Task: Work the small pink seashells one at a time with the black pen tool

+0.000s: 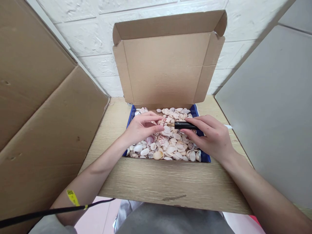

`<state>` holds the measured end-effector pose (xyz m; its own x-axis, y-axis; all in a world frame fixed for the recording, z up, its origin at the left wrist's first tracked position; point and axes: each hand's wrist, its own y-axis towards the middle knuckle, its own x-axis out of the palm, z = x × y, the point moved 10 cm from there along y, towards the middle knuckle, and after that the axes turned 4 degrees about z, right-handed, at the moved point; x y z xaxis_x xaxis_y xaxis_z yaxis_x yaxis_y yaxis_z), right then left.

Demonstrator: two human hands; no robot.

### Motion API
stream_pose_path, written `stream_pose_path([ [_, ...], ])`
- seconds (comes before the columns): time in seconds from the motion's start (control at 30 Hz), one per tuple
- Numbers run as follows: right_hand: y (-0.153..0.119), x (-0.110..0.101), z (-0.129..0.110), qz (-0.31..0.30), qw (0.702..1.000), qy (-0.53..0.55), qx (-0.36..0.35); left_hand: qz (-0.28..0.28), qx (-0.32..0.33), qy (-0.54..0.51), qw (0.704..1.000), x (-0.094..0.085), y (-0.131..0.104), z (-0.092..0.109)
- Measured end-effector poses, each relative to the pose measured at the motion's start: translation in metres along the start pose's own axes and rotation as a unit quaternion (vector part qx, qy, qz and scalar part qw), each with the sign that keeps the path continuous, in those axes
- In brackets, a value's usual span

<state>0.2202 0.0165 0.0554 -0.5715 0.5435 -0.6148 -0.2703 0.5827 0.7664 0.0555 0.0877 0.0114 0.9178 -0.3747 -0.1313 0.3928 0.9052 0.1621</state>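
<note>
My left hand point(146, 126) pinches a red-and-white patterned shell point(161, 122) between thumb and fingers, above the box. My right hand point(212, 135) is wrapped round a black pen-like tool point(186, 125) held level, its brass-coloured tip pointing left. That tip is at the right side of the held shell; whether they touch, I cannot tell. Beneath both hands lie many loose shells point(172, 149), mostly white and cream, with a purple one and a red-striped one among them. They fill an open cardboard box with a blue-lined rim point(206, 158).
The raised box lid point(165, 68) leans near a white brick wall point(85, 35). A large cardboard sheet point(48, 113) stands left and a grey panel point(273, 97) right of the wooden table point(156, 182). A black cable point(44, 213) with a yellow tag crosses my left forearm.
</note>
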Motion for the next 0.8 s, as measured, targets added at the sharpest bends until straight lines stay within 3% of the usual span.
stream_pose_path([
  [0.23,0.0022,-0.0064,-0.0032,0.02,1.0,0.003,-0.005,-0.006,-0.006,0.02,1.0,0.0009,0.0004,-0.0032],
  [0.5,0.0007,0.0004,0.0034,-0.01,1.0,0.017,0.02,-0.008,0.015,0.04,0.999,-0.0005,0.0007,0.0003],
  [0.8,-0.0002,0.0001,0.0003,-0.003,1.0,0.012,0.004,-0.019,0.025,0.062,0.998,0.0015,0.0004,0.0051],
])
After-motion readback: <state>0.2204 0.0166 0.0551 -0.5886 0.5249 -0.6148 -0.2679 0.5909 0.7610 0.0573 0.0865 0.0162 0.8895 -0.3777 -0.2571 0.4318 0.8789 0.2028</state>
